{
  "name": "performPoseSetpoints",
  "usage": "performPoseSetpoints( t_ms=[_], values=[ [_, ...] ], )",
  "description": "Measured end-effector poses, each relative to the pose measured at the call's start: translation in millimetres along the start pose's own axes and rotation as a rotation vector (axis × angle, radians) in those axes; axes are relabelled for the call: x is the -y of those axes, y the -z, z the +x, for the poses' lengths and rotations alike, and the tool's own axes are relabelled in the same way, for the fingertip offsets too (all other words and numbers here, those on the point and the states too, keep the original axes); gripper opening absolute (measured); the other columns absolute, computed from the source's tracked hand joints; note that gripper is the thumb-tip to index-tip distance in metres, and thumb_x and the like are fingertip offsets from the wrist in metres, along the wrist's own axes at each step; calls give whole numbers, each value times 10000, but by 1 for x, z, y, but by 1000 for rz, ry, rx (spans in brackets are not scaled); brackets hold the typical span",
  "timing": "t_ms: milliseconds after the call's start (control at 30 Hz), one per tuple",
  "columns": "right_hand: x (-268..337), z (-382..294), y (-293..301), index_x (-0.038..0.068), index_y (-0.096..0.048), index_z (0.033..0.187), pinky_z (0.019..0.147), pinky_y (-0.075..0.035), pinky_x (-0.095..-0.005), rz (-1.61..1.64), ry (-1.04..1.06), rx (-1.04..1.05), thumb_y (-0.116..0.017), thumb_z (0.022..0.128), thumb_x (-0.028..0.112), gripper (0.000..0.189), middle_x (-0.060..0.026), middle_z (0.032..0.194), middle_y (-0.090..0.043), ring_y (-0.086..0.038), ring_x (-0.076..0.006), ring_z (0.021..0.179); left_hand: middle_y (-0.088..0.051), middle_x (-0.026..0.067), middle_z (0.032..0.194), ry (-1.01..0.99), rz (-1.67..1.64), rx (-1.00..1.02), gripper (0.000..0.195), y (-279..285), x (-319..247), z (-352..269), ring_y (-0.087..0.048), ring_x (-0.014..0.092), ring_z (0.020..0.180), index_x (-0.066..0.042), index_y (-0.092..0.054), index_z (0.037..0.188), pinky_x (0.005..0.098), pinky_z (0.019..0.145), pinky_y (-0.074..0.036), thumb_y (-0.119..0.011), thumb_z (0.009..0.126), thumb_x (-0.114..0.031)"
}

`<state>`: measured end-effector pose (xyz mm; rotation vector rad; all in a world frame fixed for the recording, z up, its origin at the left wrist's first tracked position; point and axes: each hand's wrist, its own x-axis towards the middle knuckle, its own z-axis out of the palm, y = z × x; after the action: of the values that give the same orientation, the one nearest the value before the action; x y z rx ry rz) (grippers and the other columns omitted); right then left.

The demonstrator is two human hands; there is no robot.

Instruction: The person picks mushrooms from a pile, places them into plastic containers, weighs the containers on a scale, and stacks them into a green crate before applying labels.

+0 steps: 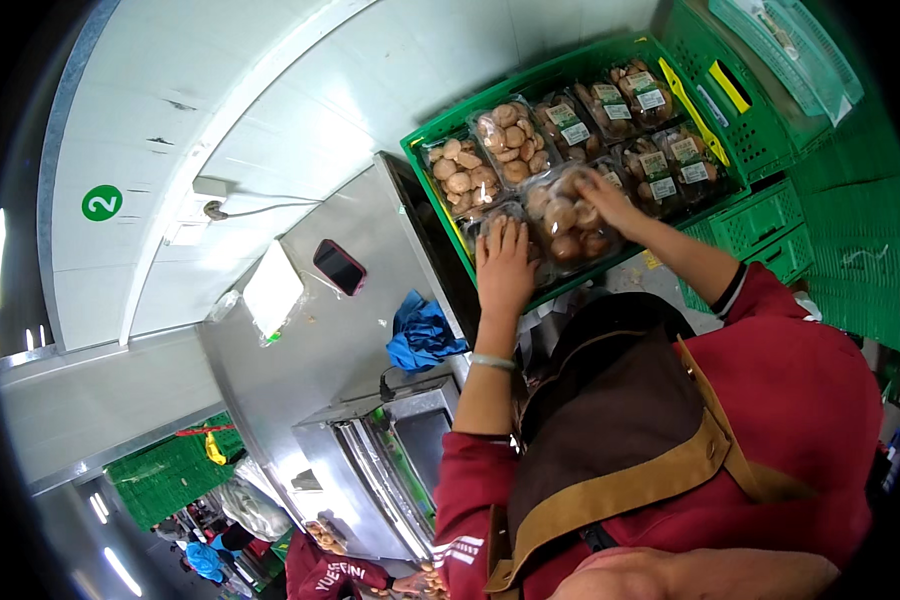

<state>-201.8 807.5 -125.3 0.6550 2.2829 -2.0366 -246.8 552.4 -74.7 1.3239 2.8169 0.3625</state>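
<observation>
A green plastic crate (433, 126) holds several clear film-wrapped packs of brown mushrooms, some bearing labels. My left hand (505, 262) lies with fingers spread on a wrapped mushroom pack (489, 217) at the crate's near left corner. My right hand (607, 199) grips the right edge of another wrapped mushroom pack (566, 217), which sits tilted over its neighbours, close beside my left hand. Behind them are two unlabelled mushroom packs (511, 142); labelled packs (652, 161) fill the crate's right part.
A steel table (330, 330) on the left bears a phone (340, 267), a white tablet-like object (273, 289), a blue crumpled bag (420, 334) and a steel wrapping machine (375, 465). Green crates (757, 217) are stacked at right. A co-worker's sleeve (360, 574) shows below.
</observation>
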Motion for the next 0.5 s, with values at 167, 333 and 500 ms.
performPoseSetpoints(
  t_ms=[167,333,500],
  values=[
    [6,5,-27,-62,-402,1325,1046,-357,-446,-760,118,-131,-564,948,291,541,-258,1337,-460,-403,-426,1263,-434,66,1449,28,-8,21,617,7,4,-3,-339,264,1383,-101,-483,1368,491,1123,-269,-681,811,-278],
    [47,-30,-59,8,-399,1369,1085,-315,-466,-1030,665,-72,-668,848,256,636,-214,1376,-431,-360,-405,1310,-462,93,1407,39,-122,-26,614,12,8,-21,-341,289,1374,-79,-493,1342,515,1103,-281,-696,784,-237],
    [2,2,-58,30,-449,1369,1086,-330,-448,-1143,655,53,-689,825,250,635,-209,1417,-418,-402,-379,1299,-455,213,1377,144,-514,-315,686,60,6,-91,-452,381,1259,-51,-406,1382,458,1041,-379,-714,772,-111]
  ],
)
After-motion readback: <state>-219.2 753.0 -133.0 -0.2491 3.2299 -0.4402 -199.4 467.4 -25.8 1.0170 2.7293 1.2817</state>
